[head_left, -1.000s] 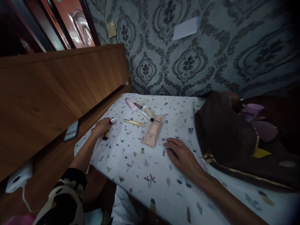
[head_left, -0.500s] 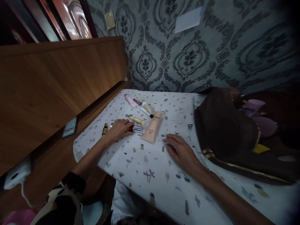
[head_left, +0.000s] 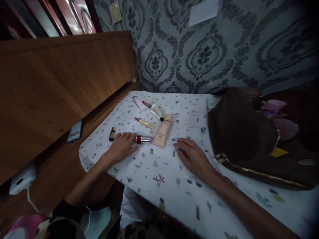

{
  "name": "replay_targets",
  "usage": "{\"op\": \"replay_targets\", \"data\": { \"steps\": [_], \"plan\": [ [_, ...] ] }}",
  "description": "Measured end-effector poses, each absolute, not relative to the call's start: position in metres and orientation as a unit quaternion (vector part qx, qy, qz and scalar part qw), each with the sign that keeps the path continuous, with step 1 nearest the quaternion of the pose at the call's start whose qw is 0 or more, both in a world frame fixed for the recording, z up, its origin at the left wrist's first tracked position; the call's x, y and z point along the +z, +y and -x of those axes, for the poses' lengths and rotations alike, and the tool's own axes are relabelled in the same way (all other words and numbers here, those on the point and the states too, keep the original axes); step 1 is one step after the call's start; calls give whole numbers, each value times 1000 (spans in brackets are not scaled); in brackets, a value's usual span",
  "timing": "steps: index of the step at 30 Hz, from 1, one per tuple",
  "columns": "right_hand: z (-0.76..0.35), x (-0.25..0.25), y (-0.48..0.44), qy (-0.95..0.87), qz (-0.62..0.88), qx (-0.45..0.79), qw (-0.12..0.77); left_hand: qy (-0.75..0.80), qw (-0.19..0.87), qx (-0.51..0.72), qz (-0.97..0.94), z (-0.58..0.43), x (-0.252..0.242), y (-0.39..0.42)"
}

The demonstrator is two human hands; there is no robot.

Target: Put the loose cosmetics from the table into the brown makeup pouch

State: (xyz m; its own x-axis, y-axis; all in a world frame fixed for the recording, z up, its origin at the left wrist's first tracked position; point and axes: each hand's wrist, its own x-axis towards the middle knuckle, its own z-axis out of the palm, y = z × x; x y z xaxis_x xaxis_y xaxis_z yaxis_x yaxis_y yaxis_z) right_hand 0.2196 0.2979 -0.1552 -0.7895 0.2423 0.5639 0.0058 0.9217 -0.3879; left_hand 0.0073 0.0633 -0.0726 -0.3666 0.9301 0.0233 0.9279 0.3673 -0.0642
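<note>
My left hand (head_left: 122, 145) lies palm down with its fingers stretched out and the thumb apart. Its fingertips are at the covered end of a red and silver cosmetic tube (head_left: 143, 139). Just behind that hand is a small gold and dark cylinder (head_left: 112, 134). My right hand (head_left: 191, 154) rests on the patterned tablecloth (head_left: 159, 196), fingers loosely extended and holding nothing. Between the hands lies a peach squeeze tube (head_left: 162, 131). Farther back are a slim yellowish tube (head_left: 145, 123), a beige tube with a white cap (head_left: 158, 110) and a pink tube (head_left: 140, 103).
A dark brown bag (head_left: 236, 132) with a gold zip stands open on the right, with a pink item (head_left: 275, 107) in it. Along the left runs a wooden panel (head_left: 64, 79). Patterned wallpaper (head_left: 179, 43) rises behind the table. A white device with a cable (head_left: 23, 181) is at lower left.
My left hand has drawn back slightly toward me, baring more of the red and silver tube. My right hand stays about where it was. The view has shifted a little.
</note>
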Motion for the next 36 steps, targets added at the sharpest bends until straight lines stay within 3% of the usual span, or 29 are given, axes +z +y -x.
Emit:
{"op": "replay_targets", "data": {
  "steps": [8, 18, 25, 32, 36],
  "plan": [
    [-221, -152, 297, -931, 75, 194, 301, -817, 45, 17, 574, -12, -68, 52],
    [-222, -151, 294, -933, 80, 195, 292, -760, -16, -37, 649, -28, -70, 74],
    [-225, -147, 290, -961, 65, 161, 214, -679, -40, -56, 731, -61, -72, 102],
    [-229, -148, 302, -884, 129, 319, 318, -639, -112, -55, 759, -81, -61, 127],
    [-230, -144, 304, -859, 156, 361, 327, -658, -115, -25, 744, -78, -62, 135]
  ]
}}
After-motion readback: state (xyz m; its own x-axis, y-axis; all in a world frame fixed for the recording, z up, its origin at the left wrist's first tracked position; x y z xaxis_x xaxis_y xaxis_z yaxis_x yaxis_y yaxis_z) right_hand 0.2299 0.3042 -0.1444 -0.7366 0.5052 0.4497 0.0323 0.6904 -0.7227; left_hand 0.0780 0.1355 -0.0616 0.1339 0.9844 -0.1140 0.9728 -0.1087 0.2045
